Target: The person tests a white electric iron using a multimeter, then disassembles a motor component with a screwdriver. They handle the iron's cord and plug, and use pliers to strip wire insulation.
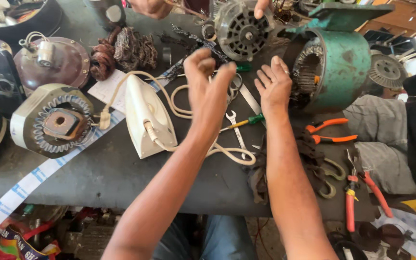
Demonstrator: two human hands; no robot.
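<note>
long white paper strip (pixel 39 175) with blue printed patches draped over bench edge, colourful printed wrapper (pixel 10 243) below, lower left

An electrical repair workshop. Opened motors (pixel 244 30) and a stator (pixel 54 120) crowd the grey bench (pixel 121 178). Pliers (pixel 328 132) lie at right, copper coils (pixel 123 50) upper left.

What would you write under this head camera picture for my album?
Two bare hands, left hand and right hand, raised over a workbench by a white iron and green motor.

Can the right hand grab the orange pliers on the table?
Probably yes. The right hand hovers empty, fingers spread, and the orange pliers lie uncovered on the table just beside that forearm, with nothing between them.
</note>
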